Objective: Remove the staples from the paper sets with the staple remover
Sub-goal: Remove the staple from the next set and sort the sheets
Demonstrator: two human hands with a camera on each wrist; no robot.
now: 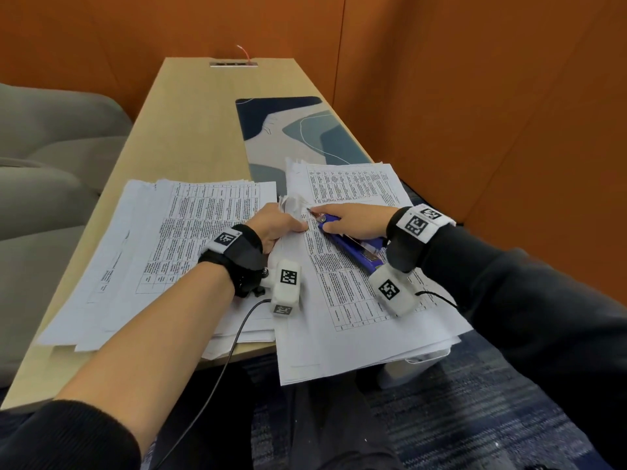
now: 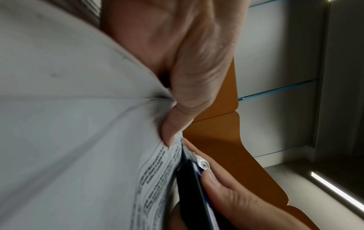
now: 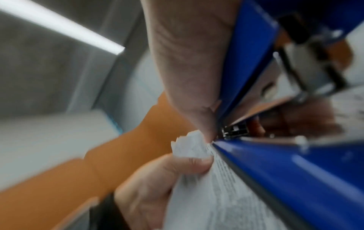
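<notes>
Wooden table (image 1: 190, 130): left hand (image 1: 278, 225) pinches paper set (image 1: 356, 300) corner, right hand (image 1: 353, 222) grips blue staple remover (image 1: 353, 249)

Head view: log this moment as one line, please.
left hand: pinches corner of paper set | right hand: holds blue staple remover, tip at corner | second stack: left, untouched

A long light-wood table (image 1: 190, 130) runs from the lower left of the head view up to the top centre, where a narrow metal cable slot (image 1: 234, 64) sits in its far end with a thin red wire (image 1: 245, 52) rising from it. A rectangular desk mat printed with dark blue, teal and beige shapes (image 1: 298, 130) lies along the table's right side. Orange wall panels (image 1: 475, 96) fill the upper frame, a grey upholstered sofa (image 1: 51, 147) stands at the left edge, and blue patterned carpet (image 1: 475, 412) covers the lower right.
</notes>
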